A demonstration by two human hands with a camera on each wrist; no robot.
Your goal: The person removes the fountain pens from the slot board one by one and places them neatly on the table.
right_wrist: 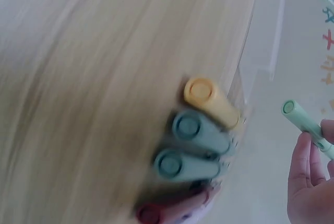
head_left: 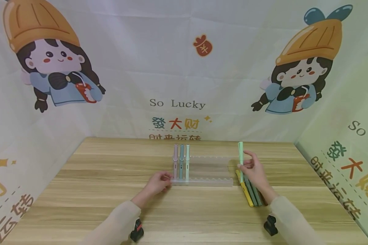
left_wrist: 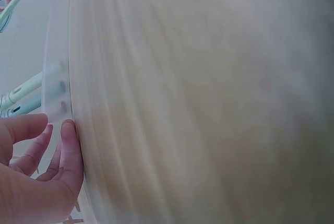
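Note:
My right hand (head_left: 254,168) pinches a light green pen (right_wrist: 302,117) between thumb and fingers, holding it nearly upright above the loose pens. At the left end of a clear pen rack (head_left: 208,183), my left hand (left_wrist: 42,177) grips the corner with thumb and fingertips. Three capped pens stand side by side at that end of the rack: a mauve pen (head_left: 175,153), a blue-grey pen (head_left: 181,153) and a pale mint pen (head_left: 187,153). Beneath my right hand lie a yellow pen (right_wrist: 209,98), two grey-green pens (right_wrist: 198,130) and a dark red pen (right_wrist: 175,208).
Scalloped notches run along the rack's rails to the right of the standing pens. The wooden table (head_left: 110,163) meets a printed cloth backdrop (head_left: 135,68) at its back edge. Black straps with small devices (head_left: 137,231) sit at both wrists.

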